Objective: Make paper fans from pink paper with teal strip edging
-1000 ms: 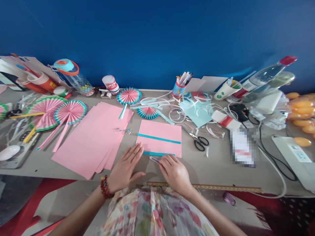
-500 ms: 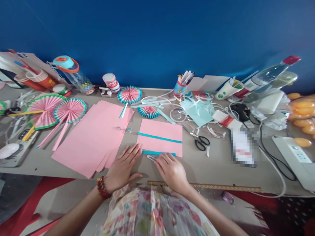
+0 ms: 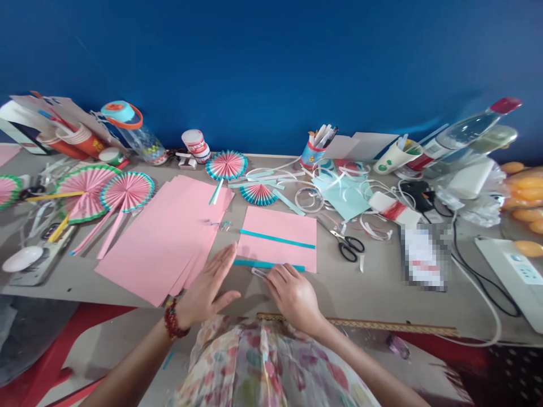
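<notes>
Right hand point(image 3: 292, 294) pinches a small clear tube point(image 3: 258, 272) at the left end of the teal paper strip point(image 3: 271, 264), which runs left-to-right along the pink sheet's point(image 3: 284, 234) near edge, left hand point(image 3: 207, 285) flat and open beside that corner.

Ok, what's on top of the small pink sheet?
Two teal strips: the far strip across the middle, the near strip along the front edge. The right hand covers a bit of that edge.
</notes>
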### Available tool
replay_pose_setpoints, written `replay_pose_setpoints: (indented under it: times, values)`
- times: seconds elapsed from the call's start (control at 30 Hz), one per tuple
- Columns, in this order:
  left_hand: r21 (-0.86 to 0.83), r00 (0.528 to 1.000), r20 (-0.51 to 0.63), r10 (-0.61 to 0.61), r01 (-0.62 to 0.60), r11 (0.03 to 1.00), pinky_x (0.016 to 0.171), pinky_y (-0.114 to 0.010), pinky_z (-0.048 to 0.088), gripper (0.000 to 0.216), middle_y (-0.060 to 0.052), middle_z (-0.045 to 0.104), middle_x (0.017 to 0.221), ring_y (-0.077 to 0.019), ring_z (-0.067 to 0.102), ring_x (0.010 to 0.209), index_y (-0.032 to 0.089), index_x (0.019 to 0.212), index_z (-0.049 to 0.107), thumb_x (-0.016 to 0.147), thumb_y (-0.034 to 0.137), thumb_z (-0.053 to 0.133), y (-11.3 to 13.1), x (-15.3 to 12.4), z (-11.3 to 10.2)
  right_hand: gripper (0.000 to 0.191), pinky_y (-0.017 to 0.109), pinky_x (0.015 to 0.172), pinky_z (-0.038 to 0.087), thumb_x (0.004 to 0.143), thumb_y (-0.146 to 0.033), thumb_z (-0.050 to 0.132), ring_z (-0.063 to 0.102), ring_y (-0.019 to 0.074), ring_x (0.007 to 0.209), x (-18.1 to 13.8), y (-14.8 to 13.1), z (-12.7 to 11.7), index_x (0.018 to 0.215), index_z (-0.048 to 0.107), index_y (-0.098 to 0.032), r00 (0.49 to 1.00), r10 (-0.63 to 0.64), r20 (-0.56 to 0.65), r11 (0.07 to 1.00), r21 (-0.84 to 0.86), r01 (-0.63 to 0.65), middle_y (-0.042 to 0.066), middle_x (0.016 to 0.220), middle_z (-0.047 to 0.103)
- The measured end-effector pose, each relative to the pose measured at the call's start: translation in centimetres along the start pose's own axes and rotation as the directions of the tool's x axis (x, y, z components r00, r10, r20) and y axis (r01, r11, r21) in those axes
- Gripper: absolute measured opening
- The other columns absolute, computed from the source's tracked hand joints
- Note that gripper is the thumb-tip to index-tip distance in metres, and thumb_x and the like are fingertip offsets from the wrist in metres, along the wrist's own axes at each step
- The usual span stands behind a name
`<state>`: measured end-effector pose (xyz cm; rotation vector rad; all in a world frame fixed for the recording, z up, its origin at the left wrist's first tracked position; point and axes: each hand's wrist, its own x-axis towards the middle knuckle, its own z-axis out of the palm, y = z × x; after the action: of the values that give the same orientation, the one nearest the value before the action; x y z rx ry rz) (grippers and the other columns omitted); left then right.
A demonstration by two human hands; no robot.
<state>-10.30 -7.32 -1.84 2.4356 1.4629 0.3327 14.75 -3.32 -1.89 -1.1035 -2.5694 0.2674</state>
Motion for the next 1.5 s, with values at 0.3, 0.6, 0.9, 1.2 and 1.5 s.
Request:
replay_pose_setpoints:
  times: [0.3, 0.6, 0.9, 1.2, 1.5]
  values:
    - [0.174, 0.995, 0.086, 0.057, -0.072, 0.982, 0.121, -0.048, 0.019, 0.091, -0.016, 0.024, 0.162, -0.0303, 0.023, 0.149, 0.014, 0.158, 0.009, 0.092, 0.067, 0.041, -0.8, -0.8, 0.7, 0.025, 0.032, 0.071, 0.045, 0.101, -0.019, 0.045, 0.055, 0.0197, 0.079, 0.1, 0.0, -0.2, 0.084, 0.063, -0.018, 0.999, -0.032, -0.009, 0.999, -0.021, 0.032, 0.007, 0.082, 0.064]
    - [0.209, 0.993, 0.097, 0.060, -0.079, 0.975, 0.121, -0.048, 0.016, 0.095, -0.018, 0.019, 0.163, -0.0308, 0.019, 0.150, 0.010, 0.158, 0.008, 0.091, 0.070, 0.039, -0.7, -0.9, 0.8, 0.016, 0.032, 0.075, 0.047, 0.098, -0.017, 0.053, 0.055, 0.0203, 0.083, 0.7, -0.7, 0.2, 0.087, 0.065, -0.016, 0.999, -0.038, 0.013, 0.999, -0.038, 0.038, 0.008, 0.085, 0.063]
    - [0.129, 0.996, 0.063, 0.064, -0.071, 0.989, 0.122, -0.050, 0.018, 0.100, -0.020, 0.020, 0.162, -0.0322, 0.019, 0.150, 0.008, 0.158, 0.001, 0.090, 0.067, 0.046, -0.8, -1.0, 1.1, 0.012, 0.033, 0.074, 0.047, 0.097, -0.017, 0.055, 0.056, 0.0208, 0.084, 1.1, -1.1, 1.1, 0.089, 0.065, -0.018, 0.997, -0.054, 0.051, 0.997, -0.060, 0.057, 0.007, 0.087, 0.063]
    - [-0.409, 0.982, -0.152, -0.117, 0.045, 0.912, 0.119, -0.052, 0.028, 0.070, -0.015, 0.029, 0.160, -0.0265, 0.026, 0.149, 0.020, 0.158, -0.007, 0.102, 0.023, 0.035, -1.4, -1.7, -2.4, 0.014, 0.033, 0.072, 0.045, 0.097, -0.017, 0.053, 0.053, 0.0211, 0.083, 0.9, -1.0, 0.8, 0.087, 0.063, -0.017, 0.998, -0.032, 0.056, 0.999, 0.004, 0.032, 0.007, 0.086, 0.062]
    - [-0.166, 0.996, -0.053, 0.072, -0.080, 0.983, 0.107, -0.047, 0.043, 0.070, -0.014, 0.057, 0.142, -0.0246, 0.050, 0.133, 0.016, 0.158, 0.003, 0.099, 0.016, 0.040, -2.8, -1.6, -1.2, 0.014, 0.033, 0.074, 0.044, 0.098, -0.018, 0.053, 0.053, 0.0213, 0.084, 0.8, -0.8, 1.7, 0.088, 0.063, -0.017, 1.000, -0.006, 0.029, 1.000, 0.009, 0.005, 0.007, 0.087, 0.063]
